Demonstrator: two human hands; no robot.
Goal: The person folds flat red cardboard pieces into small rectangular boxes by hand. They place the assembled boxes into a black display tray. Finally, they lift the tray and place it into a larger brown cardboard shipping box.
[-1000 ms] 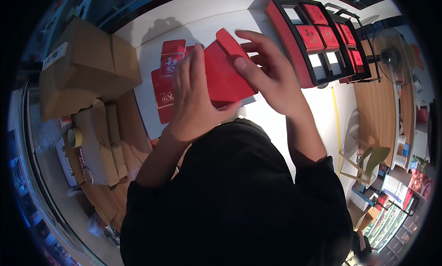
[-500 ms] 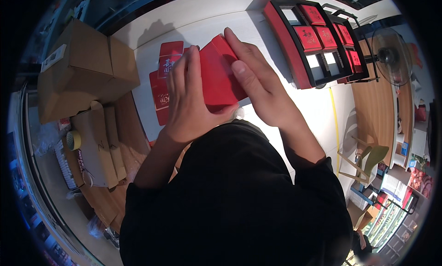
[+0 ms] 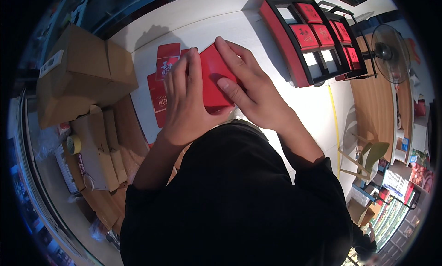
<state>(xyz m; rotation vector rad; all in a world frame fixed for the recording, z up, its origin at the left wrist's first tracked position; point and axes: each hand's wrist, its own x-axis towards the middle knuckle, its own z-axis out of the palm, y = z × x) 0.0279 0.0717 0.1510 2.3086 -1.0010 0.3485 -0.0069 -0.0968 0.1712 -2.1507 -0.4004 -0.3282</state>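
A small red cardboard box is held between my two hands, above the white table. My left hand grips its left side, fingers pointing up along it and the thumb under its near end. My right hand presses along the right side, with the thumb bent over the top face. Flat red printed box blanks lie on the table just left of my left hand, partly hidden by it.
At the far right stands a black-and-red divided case with several small red boxes and some white-bottomed compartments. A similar case is beside it, near a fan. A large brown carton stands left; folded cardboard lies nearer.
My right hand has slid a little down and left, its thumb lower on the box. The red box is squeezed slightly narrower and remains between both hands.
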